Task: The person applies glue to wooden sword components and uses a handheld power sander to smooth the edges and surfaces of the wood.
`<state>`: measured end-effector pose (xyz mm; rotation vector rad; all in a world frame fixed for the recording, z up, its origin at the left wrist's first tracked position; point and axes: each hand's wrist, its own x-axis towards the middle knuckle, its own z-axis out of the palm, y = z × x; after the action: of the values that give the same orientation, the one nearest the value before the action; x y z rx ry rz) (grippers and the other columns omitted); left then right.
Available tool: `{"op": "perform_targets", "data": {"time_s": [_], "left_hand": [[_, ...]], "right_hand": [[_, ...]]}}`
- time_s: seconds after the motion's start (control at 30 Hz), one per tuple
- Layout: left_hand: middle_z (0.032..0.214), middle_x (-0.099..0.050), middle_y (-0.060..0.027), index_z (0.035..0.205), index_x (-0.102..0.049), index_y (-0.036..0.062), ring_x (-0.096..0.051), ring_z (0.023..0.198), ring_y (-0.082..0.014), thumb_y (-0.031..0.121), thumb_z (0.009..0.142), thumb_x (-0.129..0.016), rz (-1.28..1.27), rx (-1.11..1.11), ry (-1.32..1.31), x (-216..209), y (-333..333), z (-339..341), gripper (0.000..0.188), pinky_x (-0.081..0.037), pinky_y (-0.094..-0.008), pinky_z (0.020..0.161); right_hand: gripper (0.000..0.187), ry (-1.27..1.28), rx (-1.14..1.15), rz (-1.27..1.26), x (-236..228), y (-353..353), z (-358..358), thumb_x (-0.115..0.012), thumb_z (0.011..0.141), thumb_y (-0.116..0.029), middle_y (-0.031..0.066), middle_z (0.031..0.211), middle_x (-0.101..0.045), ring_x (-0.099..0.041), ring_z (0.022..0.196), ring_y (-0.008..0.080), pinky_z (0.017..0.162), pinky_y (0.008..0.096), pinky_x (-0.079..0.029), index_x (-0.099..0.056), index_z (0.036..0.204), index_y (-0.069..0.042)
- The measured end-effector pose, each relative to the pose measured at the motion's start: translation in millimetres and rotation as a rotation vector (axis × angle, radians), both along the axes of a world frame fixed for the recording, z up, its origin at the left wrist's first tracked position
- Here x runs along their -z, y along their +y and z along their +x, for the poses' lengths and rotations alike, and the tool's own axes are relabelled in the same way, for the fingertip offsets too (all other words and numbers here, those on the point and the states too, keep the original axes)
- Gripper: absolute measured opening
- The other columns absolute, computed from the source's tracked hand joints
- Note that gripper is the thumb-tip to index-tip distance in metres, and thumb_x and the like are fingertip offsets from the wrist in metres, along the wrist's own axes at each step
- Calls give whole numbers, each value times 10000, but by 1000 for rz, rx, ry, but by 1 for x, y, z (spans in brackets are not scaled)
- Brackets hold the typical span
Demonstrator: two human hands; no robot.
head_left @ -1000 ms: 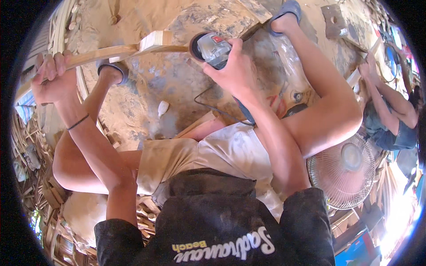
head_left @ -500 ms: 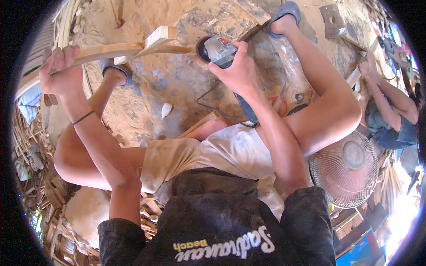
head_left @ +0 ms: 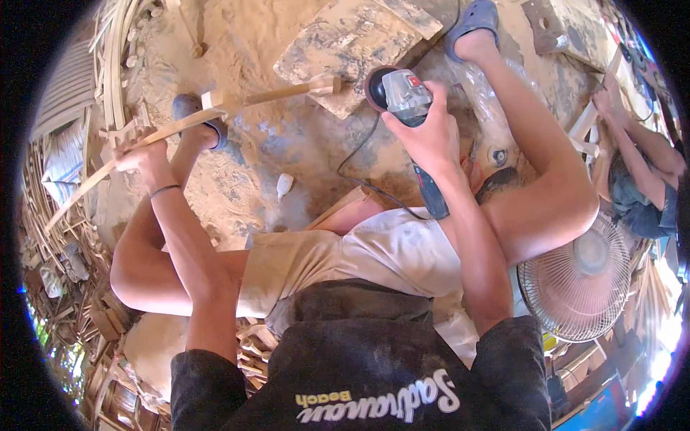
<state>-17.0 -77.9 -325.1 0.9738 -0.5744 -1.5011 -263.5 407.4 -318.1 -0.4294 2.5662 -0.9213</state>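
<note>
Far left, around 9 o'clock of the view, a blue-striped sack [head_left: 66,169] sat among wood scraps; a bundle of pale slats [head_left: 113,65] was at 10. Left hand [head_left: 144,154], between 9 and 10: fingers curled round the long arm of a curved wooden workpiece [head_left: 190,123], exact thumb position too blurred to tell. The workpiece ran from a tail end at 9 up to a tip just short of 12, with a short crosspiece block [head_left: 215,101] between 10 and 11. Small white bottle [head_left: 284,184] on the dusty floor, toward 10, close to centre.

At 1 o'clock, an angle grinder [head_left: 407,93], its abrasive disc [head_left: 375,90] just beside the workpiece's tip, a gap showing. Right hand [head_left: 433,129], between 1 and 2, was grasping the grinder's head, thumb on the near side; some fingers hidden underneath. I couldn't tell whether the disc spun.

Step, my read: shaping or sanding the wood, paused between contacts with the piece being repositioned. Another pass would call for a steady left grip, then the chosen face laid lightly on the disc, knuckles clear.

Further right, co-worker's hand [head_left: 613,106] at 2, wire-caged fan [head_left: 591,258] just past 3.
</note>
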Motion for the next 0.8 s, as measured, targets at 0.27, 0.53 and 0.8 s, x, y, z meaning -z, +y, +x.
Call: {"op": "perform_targets", "data": {"time_s": [0.27,0.53,0.8], "left_hand": [[1185,-516,-129,1010,-473,122,-508,1122,-299,522,787,-511,616,-48,-205,30,51,-16,460,-445,-539,930],[1560,-429,-220,1179,-511,90,-394,1462,-413,617,772,-445,649,38,-139,8,70,-36,669,-354,-715,1111],[1477,-444,-205,1132,-507,93,-415,1380,-389,587,756,-457,639,53,-125,26,53,-21,622,-372,-674,1060]], "right_hand": [[879,-42,-51,-36,18,-13,4,-888,791,-413,279,1135,-747,-727,1064,476,932,529,-570,-449,1471,-70],[850,-42,-119,-142,19,-33,4,-882,802,-393,286,1119,-745,-731,1049,471,895,532,-575,-439,1451,-67],[815,-18,-101,-113,14,-48,5,-889,815,-397,286,1092,-750,-744,1014,476,865,537,-589,-468,1429,-66]]}}
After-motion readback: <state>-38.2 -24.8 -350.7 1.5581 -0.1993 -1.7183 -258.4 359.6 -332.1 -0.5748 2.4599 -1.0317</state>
